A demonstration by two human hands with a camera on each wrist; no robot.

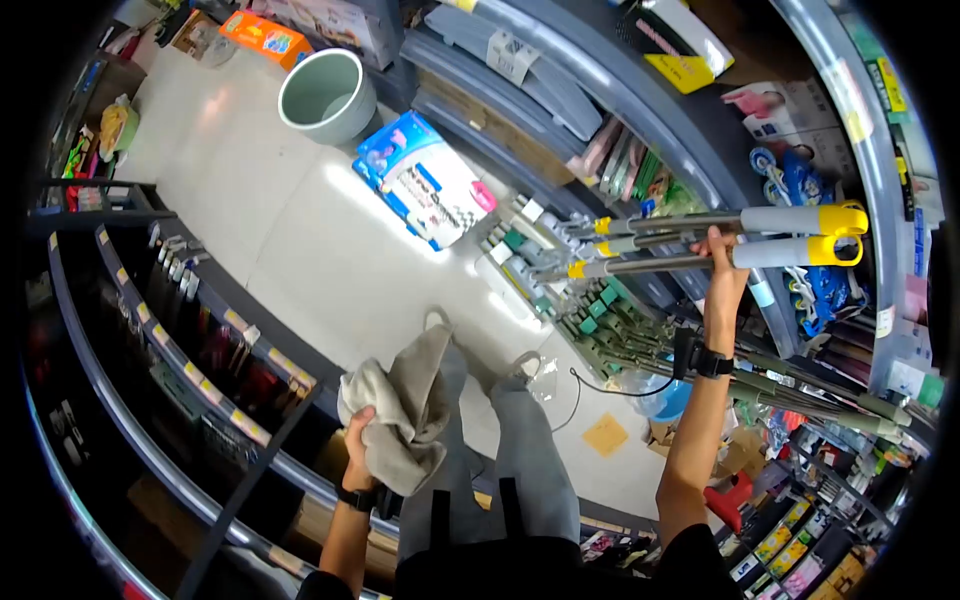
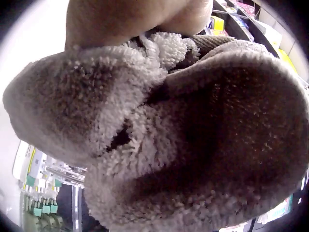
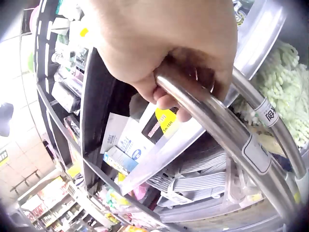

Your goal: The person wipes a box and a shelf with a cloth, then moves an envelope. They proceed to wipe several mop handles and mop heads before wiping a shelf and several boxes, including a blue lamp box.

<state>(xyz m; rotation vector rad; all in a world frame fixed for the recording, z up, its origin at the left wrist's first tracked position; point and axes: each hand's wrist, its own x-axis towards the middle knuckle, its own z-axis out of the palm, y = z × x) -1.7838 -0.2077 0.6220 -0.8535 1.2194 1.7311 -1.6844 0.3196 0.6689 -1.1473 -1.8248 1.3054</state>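
A fluffy grey cloth (image 1: 405,415) hangs bunched in my left hand (image 1: 358,445), which grips it low in front of my legs. In the left wrist view the folded cloth (image 2: 159,140) fills most of the picture, with part of the hand (image 2: 135,21) above it. My right hand (image 1: 718,252) reaches out to the right and is curled round the steel pole (image 3: 217,125) of a mop. Its grey and yellow handle end (image 1: 800,252) sticks out beyond the hand. A second, similar pole (image 1: 690,222) lies close beside it.
On the floor ahead stand a pale green bucket (image 1: 328,97) and a blue and white pack (image 1: 425,185). Shelves (image 1: 150,330) curve along the left. Several green-and-grey poles (image 1: 640,340) lean below my right hand, near a blue basin (image 1: 672,400). Pale stringy mop strands (image 3: 282,92) show beyond the poles.
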